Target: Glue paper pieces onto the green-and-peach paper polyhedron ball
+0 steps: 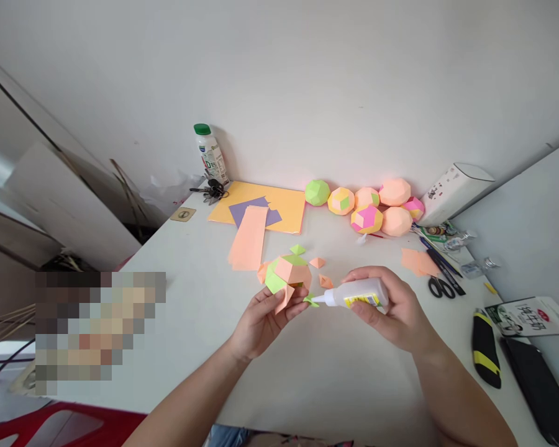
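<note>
My left hand point(264, 315) is closed round a partly built faceted paper ball point(289, 271) in peach and green, with loose flaps showing at its edges. In my right hand point(395, 310) lies a clear glue bottle point(359, 294) with a yellow label, held almost level. Its thin nozzle points left, at a small green paper piece point(312, 300) by my left fingertips; whether they touch I cannot tell. Behind the ball, a green folded piece point(297, 249) and a peach folded piece point(317, 262) rest on the white table point(190, 298). Another peach piece point(326, 282) sits nearer the bottle.
Several finished paper balls point(366, 219) stand along the wall. Peach strips point(250, 239) overlap purple and yellow paper point(289, 214) at the back left, near a green-capped bottle point(212, 155) and keys point(213, 189). Scissors point(441, 287), a black-yellow cutter point(486, 347) and a phone point(538, 385) lie right.
</note>
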`<action>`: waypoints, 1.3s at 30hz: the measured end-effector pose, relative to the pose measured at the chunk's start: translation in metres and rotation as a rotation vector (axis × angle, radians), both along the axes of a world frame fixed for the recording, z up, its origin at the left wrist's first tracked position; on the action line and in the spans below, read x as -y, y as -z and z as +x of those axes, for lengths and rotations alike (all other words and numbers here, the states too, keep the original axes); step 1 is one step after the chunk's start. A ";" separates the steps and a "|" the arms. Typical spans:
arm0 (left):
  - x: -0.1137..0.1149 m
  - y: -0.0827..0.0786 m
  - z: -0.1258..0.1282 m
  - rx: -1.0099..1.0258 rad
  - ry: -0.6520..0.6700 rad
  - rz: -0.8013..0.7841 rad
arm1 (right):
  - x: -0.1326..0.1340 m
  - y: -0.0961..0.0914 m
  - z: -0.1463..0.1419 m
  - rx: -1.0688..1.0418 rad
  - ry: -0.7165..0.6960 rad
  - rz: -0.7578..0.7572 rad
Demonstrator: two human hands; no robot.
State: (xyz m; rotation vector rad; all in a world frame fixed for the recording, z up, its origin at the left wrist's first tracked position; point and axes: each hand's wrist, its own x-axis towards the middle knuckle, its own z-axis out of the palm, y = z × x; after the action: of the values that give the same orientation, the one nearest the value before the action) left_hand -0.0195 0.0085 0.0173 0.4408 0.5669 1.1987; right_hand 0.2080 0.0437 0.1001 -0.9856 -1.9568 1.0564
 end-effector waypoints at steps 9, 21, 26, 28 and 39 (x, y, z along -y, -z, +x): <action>0.001 0.001 0.001 0.000 0.016 0.000 | 0.002 0.001 -0.001 0.049 -0.001 0.231; 0.001 0.003 0.003 -0.029 0.033 -0.018 | 0.003 0.006 -0.002 0.072 -0.019 0.365; 0.003 0.003 0.003 -0.038 0.030 -0.042 | 0.004 0.006 -0.003 0.060 -0.002 0.365; 0.004 0.004 0.003 -0.043 0.033 -0.054 | 0.004 0.007 -0.004 0.047 0.007 0.368; 0.003 0.005 0.006 -0.054 0.019 -0.072 | 0.006 0.007 -0.007 0.059 0.022 0.364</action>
State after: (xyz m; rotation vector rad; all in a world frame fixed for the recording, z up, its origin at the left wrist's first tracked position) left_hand -0.0139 0.0053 0.0126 0.4179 0.6489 1.1472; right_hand 0.2010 0.0372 0.0929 -0.8397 -2.0855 0.6315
